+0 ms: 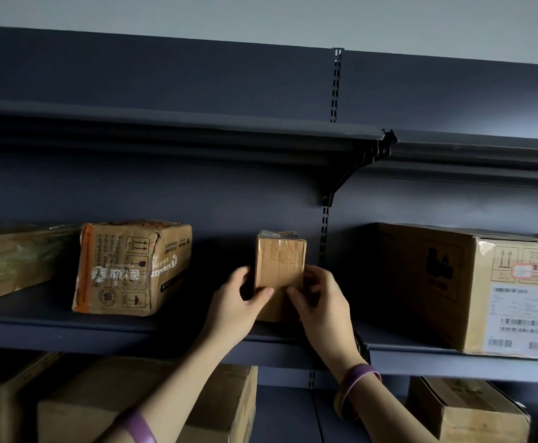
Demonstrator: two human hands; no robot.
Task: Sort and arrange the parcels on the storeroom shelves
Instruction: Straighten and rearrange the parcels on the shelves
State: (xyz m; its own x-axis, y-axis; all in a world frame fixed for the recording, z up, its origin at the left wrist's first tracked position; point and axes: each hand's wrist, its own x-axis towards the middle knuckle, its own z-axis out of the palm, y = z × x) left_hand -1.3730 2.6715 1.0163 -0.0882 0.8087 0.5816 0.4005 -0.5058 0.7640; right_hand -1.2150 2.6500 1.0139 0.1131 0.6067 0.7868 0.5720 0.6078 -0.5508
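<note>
A small upright cardboard parcel [280, 262] with clear tape on top stands on the middle shelf [53, 330], near its front edge. My left hand [235, 310] grips its left side, thumb across the front. My right hand [320, 302] grips its right side, thumb on the front face. To its left lies a dented printed parcel [130, 268]. A large box with shipping labels [472, 289] sits on the right shelf section.
A long flat box [12, 260] lies at the far left of the same shelf. The top shelf [178, 129] carries nothing visible. Below, several cardboard boxes [117, 401] stand on the lower shelf, one more box [466, 407] at right. A slotted upright post [324, 231] divides the sections.
</note>
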